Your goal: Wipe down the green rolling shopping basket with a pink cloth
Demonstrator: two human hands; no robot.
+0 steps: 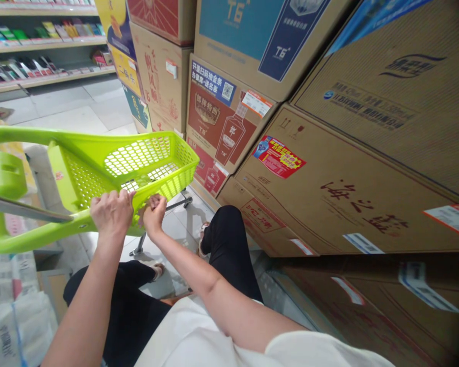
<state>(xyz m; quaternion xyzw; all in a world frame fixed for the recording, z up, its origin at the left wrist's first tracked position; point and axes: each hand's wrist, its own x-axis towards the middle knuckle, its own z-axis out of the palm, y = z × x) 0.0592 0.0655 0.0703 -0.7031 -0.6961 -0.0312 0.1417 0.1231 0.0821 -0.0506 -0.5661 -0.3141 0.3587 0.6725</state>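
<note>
A bright green shopping cart (183,153) with perforated plastic walls stands in front of me at the left. Nothing is visible inside its basket. My left hand (112,209) is closed over the cart's near side rim, knuckles up. Just to its right, my right hand (155,214) has its fingers curled in against the outside of the same wall. Something small and pinkish shows by those fingers, too blurred to name. A grey metal bar crosses the cart's handle end.
Stacked cardboard cartons (263,204) rise along my right side, several bearing price tags. Shelves (42,46) with small packaged goods stand at the far left. White packages (15,316) lie at the lower left. Pale floor tiles (95,102) show beyond the cart.
</note>
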